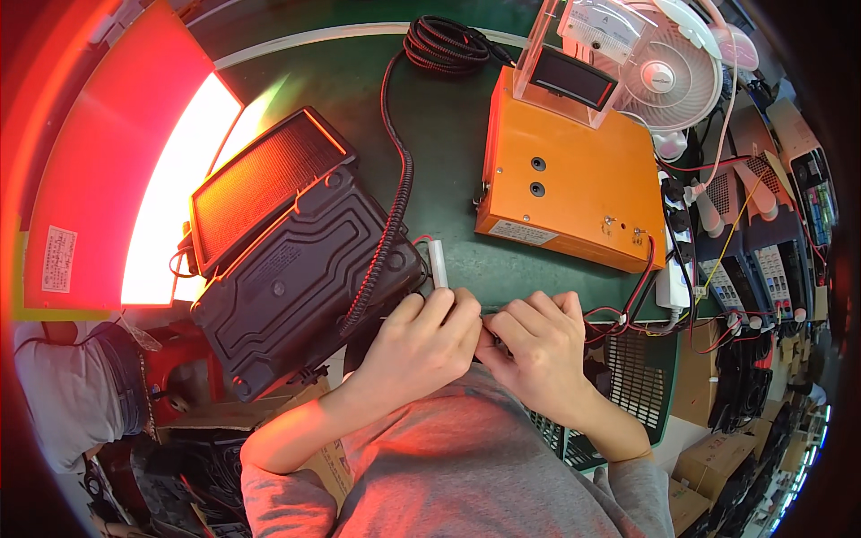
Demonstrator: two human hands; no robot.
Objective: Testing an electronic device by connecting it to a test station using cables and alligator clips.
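My left hand (pixel 426 341) is closed at the table's front edge, beside the dark ribbed case (pixel 278 300); what its fingers hold is hidden. A slim white piece (pixel 437 260) with a red wire shows just beyond those fingers. My right hand (pixel 538 345), close to the left one, has curled fingers around something small and dark that I cannot make out. A panel with orange-lit face (pixel 265 193) lies along the case's far side. A black corrugated cable (pixel 399 193) runs over the case to a coil (pixel 448 45).
Green table (pixel 341 67); glowing red panel (pixel 81 206) at left; orange box (pixel 569 179) with clear-framed meter (pixel 569 76); white fan (pixel 659 76), power strip (pixel 673 287) and instruments (pixel 767 269) at right. Another person (pixel 67 394) is at lower left; a green crate (pixel 650 381) and cartons (pixel 717 462) are below.
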